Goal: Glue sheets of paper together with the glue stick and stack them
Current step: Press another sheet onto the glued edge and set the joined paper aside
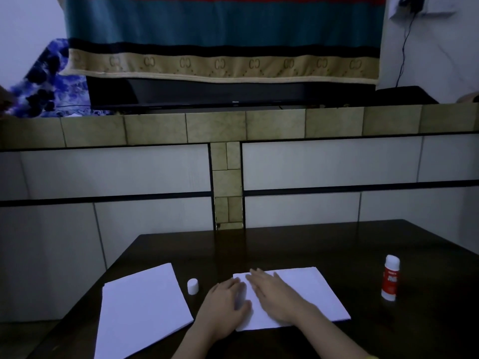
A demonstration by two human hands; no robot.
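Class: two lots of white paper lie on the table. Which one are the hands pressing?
The right-hand paper: both hands lie flat on its left part. The left paper lies untouched.

- Table (285, 244): dark wood, smooth, faint sheen.
- Paper sheets (318, 294) at 5 o'clock and paper stack (140, 307) at 7 o'clock: white, matt.
- Glue stick (390, 281) at 4 o'clock: plastic, glossy red label.
- Cap (192, 286): white plastic.
- Blanket (223, 35) at 12 o'clock: woven cloth, matt.
- Ledge tiles (215, 126): mottled, stone-like.
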